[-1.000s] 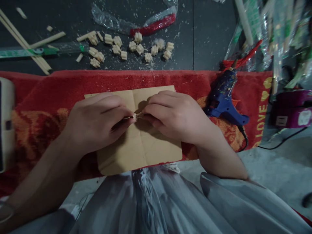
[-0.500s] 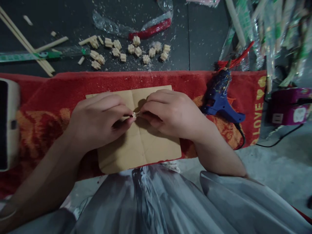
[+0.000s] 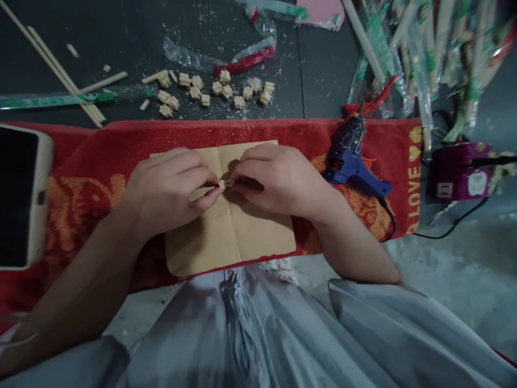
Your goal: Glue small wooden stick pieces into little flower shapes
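Observation:
My left hand (image 3: 173, 186) pinches a small pale cluster of short wooden stick pieces (image 3: 222, 184) between thumb and forefinger. From the other side my right hand (image 3: 278, 178) is closed at the cluster's right end, its fingertips partly hidden behind the hand. Both hands are just over a creased tan card (image 3: 202, 245), which lies on a red towel (image 3: 307, 237). Beyond the towel, several similar wooden clusters (image 3: 225, 77) are scattered on the dark table. To the right of my right hand lies a blue glue gun (image 3: 351, 156).
A phone (image 3: 18, 196) lies at the left. Long thin sticks (image 3: 60, 70) and a clear-green wrapper (image 3: 44, 101) are at the back left. Plastic-wrapped sticks (image 3: 407, 54) pile up at the back right, near a purple box (image 3: 458, 172) with a cord. A red-and-clear plastic strip (image 3: 246, 62) lies behind the clusters.
The camera view has shifted, moving the table items slightly. Both hands keep their pinch on the small wooden cluster, with a little more of its right part now showing.

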Motion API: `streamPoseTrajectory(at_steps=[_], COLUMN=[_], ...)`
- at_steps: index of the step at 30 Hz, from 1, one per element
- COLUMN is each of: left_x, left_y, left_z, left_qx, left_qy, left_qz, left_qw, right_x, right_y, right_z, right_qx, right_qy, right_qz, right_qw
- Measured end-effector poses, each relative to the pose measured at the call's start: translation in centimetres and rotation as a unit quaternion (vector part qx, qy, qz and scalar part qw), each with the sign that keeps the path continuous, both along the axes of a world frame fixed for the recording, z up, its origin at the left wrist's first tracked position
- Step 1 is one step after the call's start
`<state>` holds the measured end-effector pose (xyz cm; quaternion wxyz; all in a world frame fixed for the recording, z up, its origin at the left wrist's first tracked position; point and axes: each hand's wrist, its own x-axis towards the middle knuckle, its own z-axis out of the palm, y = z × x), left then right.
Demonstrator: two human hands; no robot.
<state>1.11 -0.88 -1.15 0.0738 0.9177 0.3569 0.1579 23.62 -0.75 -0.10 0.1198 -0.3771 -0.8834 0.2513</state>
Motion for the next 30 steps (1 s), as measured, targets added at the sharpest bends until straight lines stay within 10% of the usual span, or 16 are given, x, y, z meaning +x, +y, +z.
streamPoseTrajectory(at_steps=[10, 24, 30], left_x=[0.2, -0.1, -1.5], left_y=[0.0, -0.2, 1.5], left_z=[0.6, 1.3, 1.1], left_qx=[-0.132, -0.097, 0.006], left_qy=[0.010, 0.011, -0.041], left_qz=[0.058, 0.044, 0.199], left_qw=[0.989, 0.994, 0.979], right_x=[-0.6, -0.9, -0.9], right_y=[0.0, 0.0, 0.0], right_z=[0.1, 0.0, 0.2], right_qx=[0.002, 0.019, 0.014], right_qy=[-0.027, -0.036, -0.044], right_qz=[-0.015, -0.007, -0.014], right_qw=[1.000, 0.999, 0.999])
